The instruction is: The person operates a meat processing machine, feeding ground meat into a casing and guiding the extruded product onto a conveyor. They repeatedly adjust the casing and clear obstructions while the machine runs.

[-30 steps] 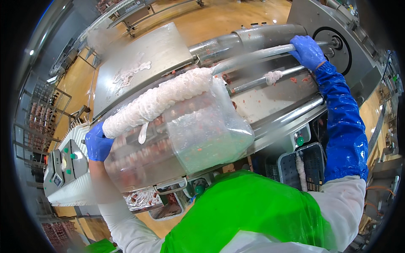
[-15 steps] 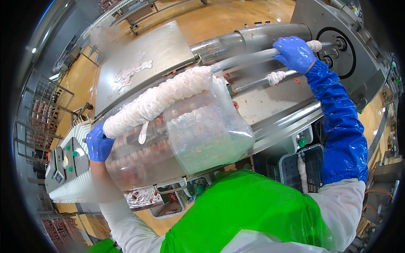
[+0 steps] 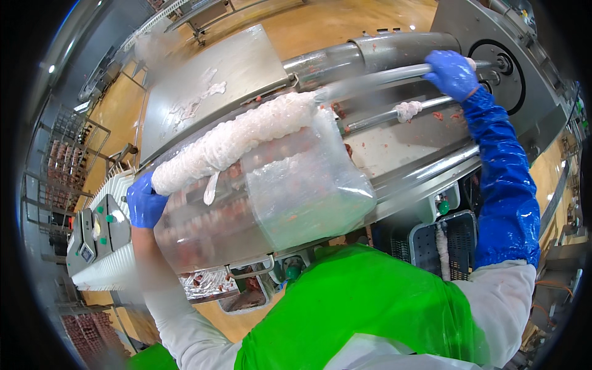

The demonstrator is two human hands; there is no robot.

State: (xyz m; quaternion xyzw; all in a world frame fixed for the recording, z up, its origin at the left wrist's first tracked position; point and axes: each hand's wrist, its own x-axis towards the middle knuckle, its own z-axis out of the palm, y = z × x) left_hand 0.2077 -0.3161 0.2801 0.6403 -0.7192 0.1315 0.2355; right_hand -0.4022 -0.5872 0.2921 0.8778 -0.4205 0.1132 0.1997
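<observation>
A long, gathered white sausage casing (image 3: pixel 234 143) is bunched over a metal tube (image 3: pixel 370 80) that slopes up to the right. At its left end my left hand (image 3: pixel 145 200), in a blue glove, is closed around the casing. My right hand (image 3: pixel 452 75), gloved and in a blue sleeve, wraps the tube near its right end. A small white bunch (image 3: pixel 472 63) partly shows beyond it. Below, a second tube (image 3: pixel 373 122) carries a small clump of casing (image 3: pixel 408 111). One loose casing tail (image 3: pixel 211 189) hangs from the gathered length.
Clear plastic sheeting (image 3: pixel 308 185) covers part of the machine under the casing. White scraps lie on a steel plate (image 3: pixel 243 55) at the back left. The machine housing (image 3: pixel 524 74) stands at right. A dark crate (image 3: pixel 425 246) sits below; a white finned conveyor (image 3: pixel 108 268) is at left.
My right hand has slid to the right along the tube, nearly hiding the white bunch at its end. My left hand remains at the casing's left end.
</observation>
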